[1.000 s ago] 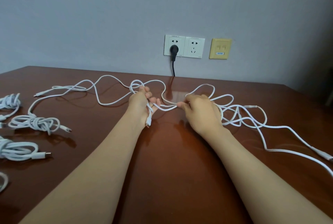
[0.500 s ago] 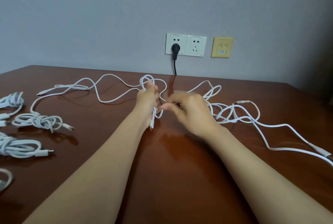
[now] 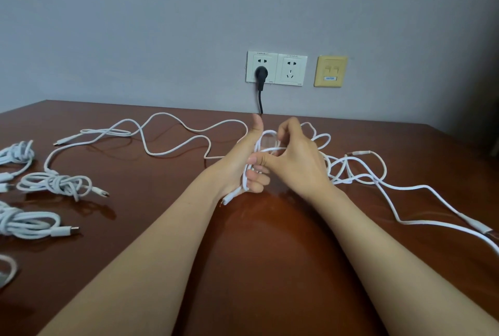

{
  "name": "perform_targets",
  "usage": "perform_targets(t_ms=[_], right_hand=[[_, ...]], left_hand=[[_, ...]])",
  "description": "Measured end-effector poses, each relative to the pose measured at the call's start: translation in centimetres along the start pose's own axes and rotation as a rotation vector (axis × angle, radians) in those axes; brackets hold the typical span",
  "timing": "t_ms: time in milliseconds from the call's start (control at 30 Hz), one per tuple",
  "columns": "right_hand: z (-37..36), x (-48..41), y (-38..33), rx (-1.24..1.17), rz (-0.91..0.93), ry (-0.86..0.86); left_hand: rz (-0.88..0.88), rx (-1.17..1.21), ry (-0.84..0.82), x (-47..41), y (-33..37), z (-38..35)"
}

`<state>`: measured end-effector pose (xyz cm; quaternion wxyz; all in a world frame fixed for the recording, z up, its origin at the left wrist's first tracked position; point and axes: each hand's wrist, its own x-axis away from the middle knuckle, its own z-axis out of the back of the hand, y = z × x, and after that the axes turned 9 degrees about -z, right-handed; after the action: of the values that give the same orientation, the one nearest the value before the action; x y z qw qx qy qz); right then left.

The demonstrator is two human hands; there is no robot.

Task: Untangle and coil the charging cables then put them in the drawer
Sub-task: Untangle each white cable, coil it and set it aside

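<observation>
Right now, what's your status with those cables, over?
Left grip curled round white charging cable loops, thumb up. Right grip pinches same cable. Tangled slack lies right on table. Coiled bundles left; nothing blocking.

A glossy reddish-brown wooden table meets a plain pale grey-blue painted wall. At twelve o'clock, just above the table's far edge, a white double socket plate carries a black plug in its left outlet; a yellowed beige data-port plate sits just at its three o'clock.
</observation>
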<state>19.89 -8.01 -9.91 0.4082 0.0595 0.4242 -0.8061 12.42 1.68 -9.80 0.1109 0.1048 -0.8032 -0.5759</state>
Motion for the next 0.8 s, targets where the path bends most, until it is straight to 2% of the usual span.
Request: perform_targets(t_ms=[167,300,433,533,800], right_hand=[[-0.1,-0.5,1.0,-0.138,0.062,-0.142],[0.0,-0.9,1.2,-0.260,0.020,-0.023],[0.2,-1.1,1.7,-0.198,0.025,0.036],[0.1,-0.9,1.5,-0.100,0.030,0.021],[0.5,-1.3,1.8,0.110,-0.020,0.113]], left_hand=[[-0.020,-0.196,-0.071,0.7,0.1,-0.4],[-0.017,-0.302,-0.115,0.7,0.1,-0.4],[-0.019,-0.385,-0.050,0.5,-0.2,-1.2],[-0.052,-0.348,0.029,0.1,-0.3,-1.3],[-0.220,-0.031,0.249,-0.3,-0.2,0.2]])
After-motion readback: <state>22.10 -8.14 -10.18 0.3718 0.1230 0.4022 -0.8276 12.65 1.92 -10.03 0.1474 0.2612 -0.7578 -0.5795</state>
